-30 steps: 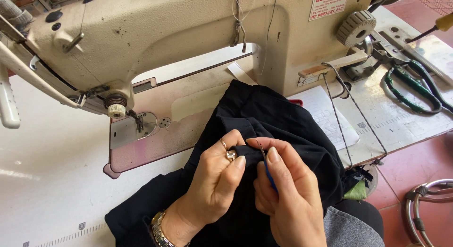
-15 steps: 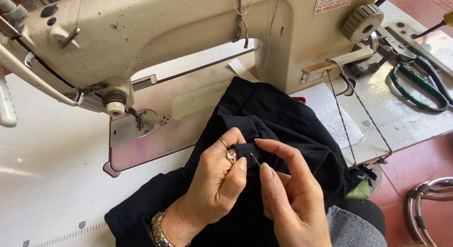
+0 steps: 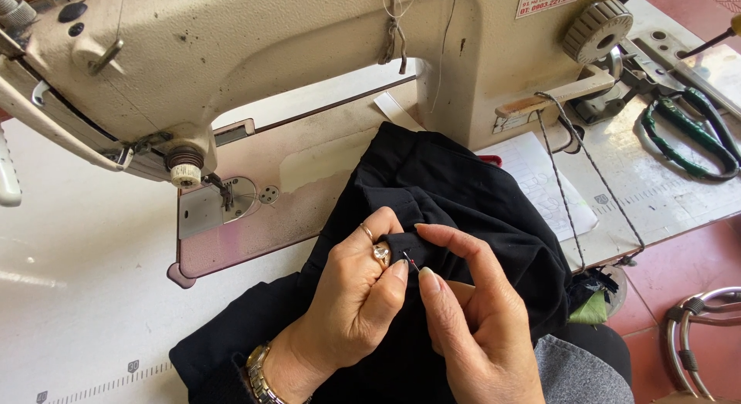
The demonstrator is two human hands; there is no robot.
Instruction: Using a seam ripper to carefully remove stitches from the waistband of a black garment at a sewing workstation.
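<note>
A black garment (image 3: 463,196) lies bunched on the sewing machine bed and hangs into my lap. My left hand (image 3: 351,307), with two rings and a metal wristwatch, pinches a fold of the cloth between thumb and fingers. My right hand (image 3: 475,319) is next to it, thumb and forefinger curved over the same fold. A thin pin or needle with a red tip (image 3: 411,261) shows between the two hands at the fold. I cannot tell which fingers hold it.
A cream industrial sewing machine (image 3: 255,57) spans the back, its needle and presser foot (image 3: 220,189) left of the cloth. Green-handled scissors (image 3: 687,138) lie at the right. A lined paper (image 3: 540,180) rests beside the garment. A metal stool frame (image 3: 698,334) stands on the red floor.
My right hand has pulled back slightly from the fold, and its fingers have opened a little. The red-tipped pin now shows between the hands. The left hand keeps its pinch.
</note>
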